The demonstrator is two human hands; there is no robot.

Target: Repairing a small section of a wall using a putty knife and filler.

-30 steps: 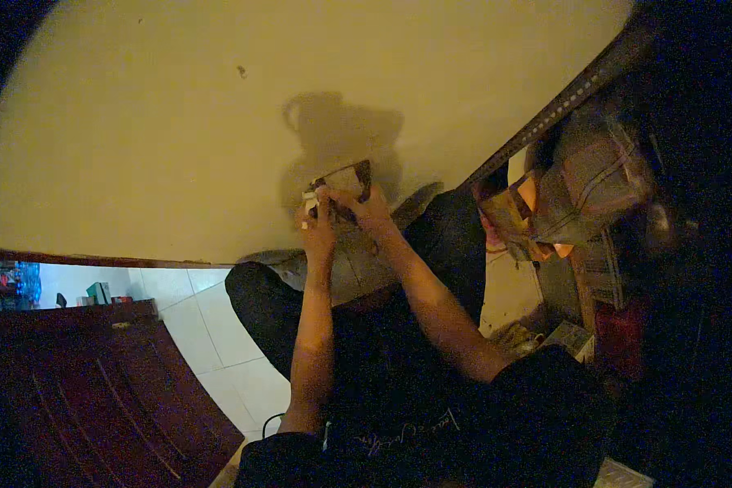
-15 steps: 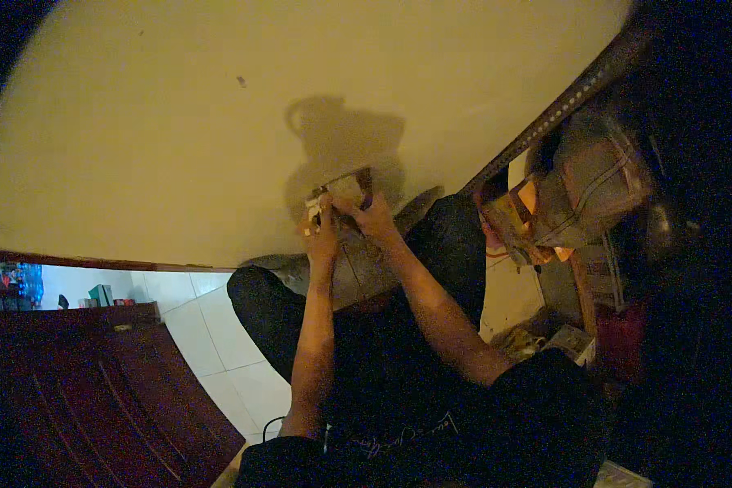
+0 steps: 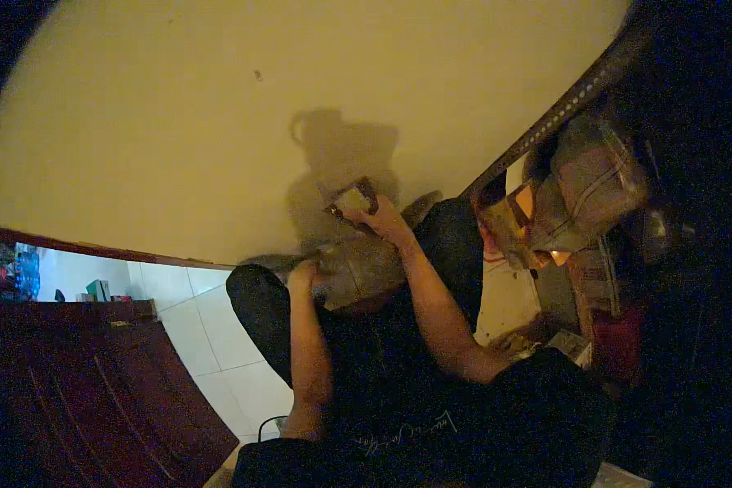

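Note:
My right hand [image 3: 386, 221] is closed round the lower right edge of a small rectangular thing [image 3: 355, 200] with a dark rim and a pale middle. Its exact kind is too dim to make out. Behind it is a broad yellowish surface [image 3: 179, 138], which carries a dark shadow of my hands and head. My left hand [image 3: 303, 276] is lower, beside my left knee and apart from the rectangular thing. Its fingers are blurred and dark, so whether they hold anything does not show.
Dark red slatted furniture [image 3: 98, 374] stands at the left, beside white floor tiles [image 3: 211, 325]. Clear plastic bags [image 3: 590, 187] and an orange-and-yellow packet [image 3: 516, 213] crowd the right. A studded dark edge [image 3: 561, 110] borders the yellowish surface.
My left hand has let go of the rectangular thing and dropped toward my left knee. My right hand still holds it, now turned slightly.

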